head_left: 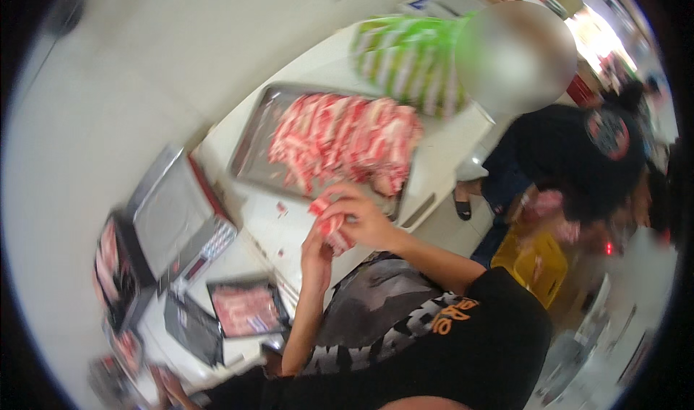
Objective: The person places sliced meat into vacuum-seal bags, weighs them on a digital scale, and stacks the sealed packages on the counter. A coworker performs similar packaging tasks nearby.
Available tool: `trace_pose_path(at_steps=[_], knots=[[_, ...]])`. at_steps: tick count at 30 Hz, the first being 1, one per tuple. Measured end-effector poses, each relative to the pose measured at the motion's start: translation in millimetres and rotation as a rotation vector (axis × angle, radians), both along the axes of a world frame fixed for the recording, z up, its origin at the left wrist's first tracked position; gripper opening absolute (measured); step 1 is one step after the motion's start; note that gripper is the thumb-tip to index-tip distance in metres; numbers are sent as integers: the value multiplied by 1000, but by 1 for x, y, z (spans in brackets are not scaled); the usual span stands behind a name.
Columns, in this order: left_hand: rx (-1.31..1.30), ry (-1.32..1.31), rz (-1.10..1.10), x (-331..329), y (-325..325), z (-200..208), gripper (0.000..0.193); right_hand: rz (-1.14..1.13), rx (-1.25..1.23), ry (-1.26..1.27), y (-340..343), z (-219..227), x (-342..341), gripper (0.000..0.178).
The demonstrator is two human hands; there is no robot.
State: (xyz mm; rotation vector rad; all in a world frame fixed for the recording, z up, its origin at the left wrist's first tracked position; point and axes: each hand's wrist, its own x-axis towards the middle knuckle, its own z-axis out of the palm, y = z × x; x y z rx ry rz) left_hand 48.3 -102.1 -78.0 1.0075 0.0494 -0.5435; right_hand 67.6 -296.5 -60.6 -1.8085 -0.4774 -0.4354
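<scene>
Both my hands meet over the white counter, just in front of a metal tray heaped with thin red-and-white meat slices. My right hand pinches a small roll of sliced meat from above. My left hand comes up from below and grips the same roll at its lower end. A few scraps of meat lie on the counter beside the tray.
A grey counter scale stands to the left. Black packing trays with meat lie near it. Green-and-white striped bags sit behind the metal tray. Another person in black is at the right, above a yellow bin.
</scene>
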Motion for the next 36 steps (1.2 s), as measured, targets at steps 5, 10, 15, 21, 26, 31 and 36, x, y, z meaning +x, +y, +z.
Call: trace_pose_path(at_steps=[5,10,15,21,26,31,36], knots=[[-179,122,112,-13,-6,25,59,142,262,327,2,-20,18,16],[-55,31,123,-20,-5,26,50,234,321,570,12,9,31,19],[55,36,186,-19,7,32,42,342,288,643,31,21,38,28],[-67,56,600,-26,36,42,32,381,288,509,68,6,31,36],[34,-95,755,-50,74,35,33,385,-49,167,102,23,-6,44],[111,-175,889,-67,78,50,26,430,-132,75,138,26,-17,47],[188,-209,896,-78,88,45,14,629,6,410,151,32,-20,33]])
